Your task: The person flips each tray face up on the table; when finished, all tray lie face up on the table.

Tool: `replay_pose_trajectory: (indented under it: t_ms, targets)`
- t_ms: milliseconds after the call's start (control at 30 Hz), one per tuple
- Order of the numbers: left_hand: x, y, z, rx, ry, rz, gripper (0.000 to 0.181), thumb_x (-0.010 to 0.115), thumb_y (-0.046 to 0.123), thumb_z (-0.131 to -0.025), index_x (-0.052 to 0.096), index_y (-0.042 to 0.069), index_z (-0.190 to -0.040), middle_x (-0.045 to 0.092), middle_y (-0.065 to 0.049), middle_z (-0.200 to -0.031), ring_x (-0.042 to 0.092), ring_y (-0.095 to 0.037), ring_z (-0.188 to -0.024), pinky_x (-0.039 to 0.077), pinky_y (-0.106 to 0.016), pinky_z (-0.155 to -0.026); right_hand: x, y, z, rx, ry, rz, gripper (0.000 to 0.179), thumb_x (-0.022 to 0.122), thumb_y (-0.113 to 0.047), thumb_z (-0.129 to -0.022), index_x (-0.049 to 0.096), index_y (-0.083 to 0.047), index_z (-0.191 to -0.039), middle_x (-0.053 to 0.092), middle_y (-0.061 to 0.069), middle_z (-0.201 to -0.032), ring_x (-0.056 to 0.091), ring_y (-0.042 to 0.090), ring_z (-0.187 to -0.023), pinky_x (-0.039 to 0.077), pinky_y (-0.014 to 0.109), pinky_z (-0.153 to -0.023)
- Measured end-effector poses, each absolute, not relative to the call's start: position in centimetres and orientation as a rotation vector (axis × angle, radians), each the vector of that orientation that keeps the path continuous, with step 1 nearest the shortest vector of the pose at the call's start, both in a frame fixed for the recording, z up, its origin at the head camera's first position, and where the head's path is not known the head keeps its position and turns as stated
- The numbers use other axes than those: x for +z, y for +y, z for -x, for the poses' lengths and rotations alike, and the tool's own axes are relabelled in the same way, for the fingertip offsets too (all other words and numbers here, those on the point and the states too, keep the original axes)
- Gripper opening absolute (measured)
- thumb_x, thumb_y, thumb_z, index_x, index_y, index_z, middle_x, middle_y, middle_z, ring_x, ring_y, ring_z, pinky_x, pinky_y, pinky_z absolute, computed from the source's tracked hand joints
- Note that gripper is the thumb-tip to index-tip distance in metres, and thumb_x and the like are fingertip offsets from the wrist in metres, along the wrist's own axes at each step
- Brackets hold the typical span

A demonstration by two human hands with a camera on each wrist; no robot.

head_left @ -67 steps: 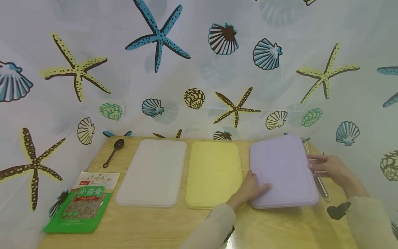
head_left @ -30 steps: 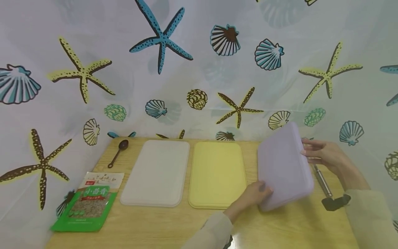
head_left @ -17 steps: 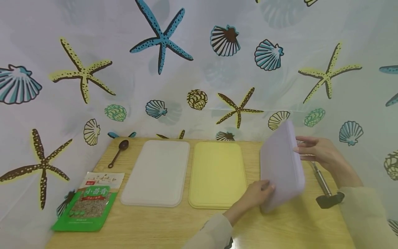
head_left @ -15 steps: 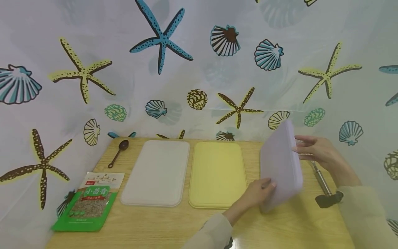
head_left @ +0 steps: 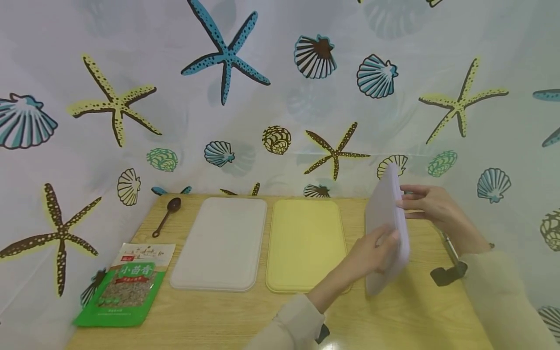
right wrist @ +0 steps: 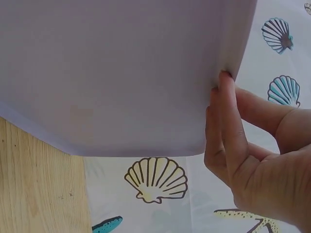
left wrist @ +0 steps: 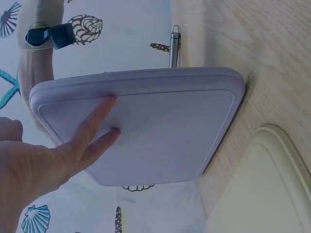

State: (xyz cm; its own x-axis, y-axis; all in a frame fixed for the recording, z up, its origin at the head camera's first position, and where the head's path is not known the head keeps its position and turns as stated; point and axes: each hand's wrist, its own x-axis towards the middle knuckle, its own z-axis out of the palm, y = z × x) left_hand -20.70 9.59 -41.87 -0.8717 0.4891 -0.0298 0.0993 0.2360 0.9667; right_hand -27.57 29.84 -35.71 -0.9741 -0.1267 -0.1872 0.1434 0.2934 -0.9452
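Note:
A lilac rectangular plastic tray, turned bottom up, stands tilted almost on end, its left long edge down at the table. My right hand pinches its raised edge; in the right wrist view the fingers are inside the hollow side by the rim and the thumb is outside. My left hand touches the outer face of the tray with two outstretched fingers, as the left wrist view shows. A steel-handled utensil lies behind the tray, partly hidden.
Left of the lilac tray, a yellow tray and a white tray lie flat on the wooden table. Farther left are a dark brown spoon and a green seed packet. A shell-patterned curtain encloses the table.
The lilac tray has tipped from nearly flat to almost upright, its right edge rising. My right hand moved up and left with that edge; my left hand shifted from the lower corner up onto the face.

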Motion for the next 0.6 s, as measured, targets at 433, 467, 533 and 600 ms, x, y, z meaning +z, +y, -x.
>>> replay_pose_trajectory:
  t_ms: [433,467,533,600]
  targets:
    - [-39.5,8.9,21.3,1.706,2.166,-0.465,0.067,0.049,0.047,-0.098,0.024,0.020,-0.154,0.037,-0.010,-0.151,0.058,-0.033,-0.113,0.059,-0.033,-0.054,-35.4,27.1,28.0,-1.690,2.328,0.001,0.068,0.065,-0.008,-0.092,0.030,0.001,-0.149,0.048,0.018,-0.125,0.064,0.006,-0.086,0.056,0.030,-0.084]
    - [-39.5,8.8,21.3,1.713,2.161,-0.459,0.067,0.051,0.045,-0.098,0.024,0.020,-0.154,0.036,-0.009,-0.151,0.058,-0.033,-0.113,0.059,-0.033,-0.053,-35.4,26.9,28.0,-1.695,2.324,0.005,0.067,0.064,-0.008,-0.092,0.030,0.001,-0.149,0.047,0.019,-0.126,0.064,0.006,-0.086,0.056,0.030,-0.084]
    - [-39.5,8.7,21.4,1.727,2.146,-0.444,0.066,0.054,0.039,-0.097,0.025,0.020,-0.154,0.037,-0.008,-0.151,0.059,-0.032,-0.111,0.059,-0.033,-0.053,-35.4,26.6,28.1,-1.699,2.324,0.015,0.066,0.064,-0.007,-0.092,0.030,0.002,-0.148,0.046,0.022,-0.129,0.064,0.006,-0.086,0.056,0.029,-0.084]
    - [-39.5,8.7,21.5,1.743,2.126,-0.439,0.067,0.056,0.035,-0.097,0.024,0.020,-0.154,0.037,-0.008,-0.150,0.059,-0.031,-0.109,0.059,-0.033,-0.053,-35.5,26.3,28.1,-1.699,2.329,0.022,0.065,0.064,-0.008,-0.093,0.031,0.002,-0.148,0.044,0.024,-0.132,0.064,0.006,-0.086,0.056,0.029,-0.083]
